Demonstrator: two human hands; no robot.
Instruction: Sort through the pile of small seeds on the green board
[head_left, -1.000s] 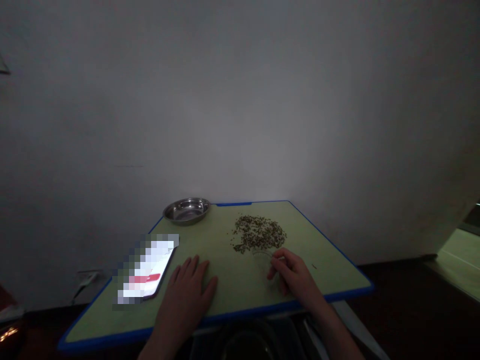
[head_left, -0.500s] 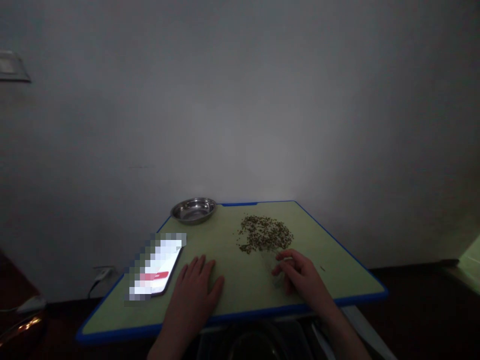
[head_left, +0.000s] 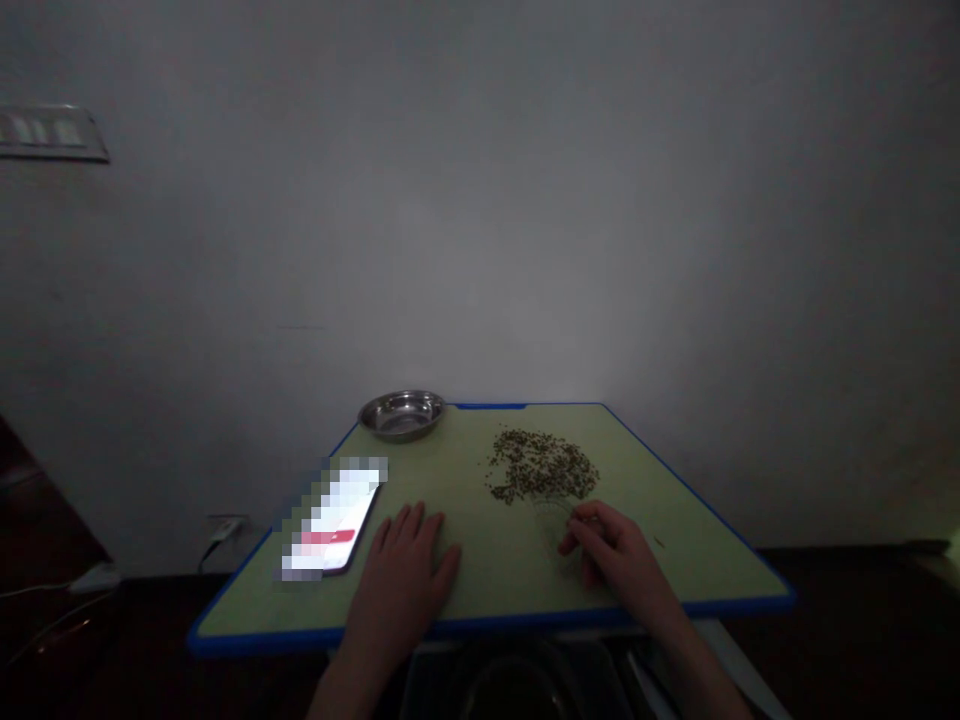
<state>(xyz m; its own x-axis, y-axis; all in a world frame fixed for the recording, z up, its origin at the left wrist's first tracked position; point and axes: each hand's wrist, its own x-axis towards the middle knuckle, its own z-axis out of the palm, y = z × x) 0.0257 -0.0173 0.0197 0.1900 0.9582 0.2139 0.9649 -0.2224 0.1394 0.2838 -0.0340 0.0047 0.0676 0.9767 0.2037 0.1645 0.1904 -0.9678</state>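
Note:
My left hand (head_left: 405,570) lies flat on the pale green tabletop (head_left: 480,560), its fingers spread and nothing under them that I can see. To its left is a phone (head_left: 341,510) with a lit screen. My right hand (head_left: 611,545) has its fingers closed at the right side of a clear, see-through cup (head_left: 553,535), whose outline is faint in the dim light. Just beyond the cup, a scattered patch of small brown seeds or grains (head_left: 544,465) is spread over the table. I cannot tell whether anything is inside the cup.
A shallow steel bowl (head_left: 403,415) stands at the table's back left corner. A small dark sliver (head_left: 659,542) lies right of my right hand. The table has a raised blue edge (head_left: 735,606) and stands against a grey wall (head_left: 480,250). A plugged-in cable (head_left: 217,540) is at lower left.
My view has turned left, so the table and everything on it appear further right, and a wall switch panel shows. Both hands keep nearly the same places on the table.

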